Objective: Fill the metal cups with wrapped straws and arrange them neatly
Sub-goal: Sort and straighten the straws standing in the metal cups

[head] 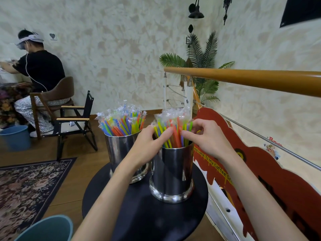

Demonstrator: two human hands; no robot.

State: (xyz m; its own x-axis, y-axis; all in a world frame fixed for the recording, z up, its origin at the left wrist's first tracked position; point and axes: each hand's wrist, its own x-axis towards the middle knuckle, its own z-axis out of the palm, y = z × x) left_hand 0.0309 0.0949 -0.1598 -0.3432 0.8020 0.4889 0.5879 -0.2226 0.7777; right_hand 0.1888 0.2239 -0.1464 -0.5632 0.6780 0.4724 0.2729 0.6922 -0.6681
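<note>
Two shiny metal cups stand on a round black table [139, 214]. The left cup [118, 150] is packed with upright colourful wrapped straws [121, 122]. The right cup [172, 174], nearer to me, also holds a bunch of wrapped straws [173, 124]. My left hand [151, 143] reaches over the right cup's left rim, its fingers curled against the straws. My right hand [206, 136] comes from the right, thumb and fingers pinching straws at the bunch's right side. The left cup's lower right side is hidden behind my left forearm.
A red cartoon sign board [260, 171] and a wooden handrail [260, 79] run along the right. A folding chair [76, 119] stands behind the table. Teal buckets sit at the left [16, 136] and bottom left [46, 228]. A person sits at a far-left table.
</note>
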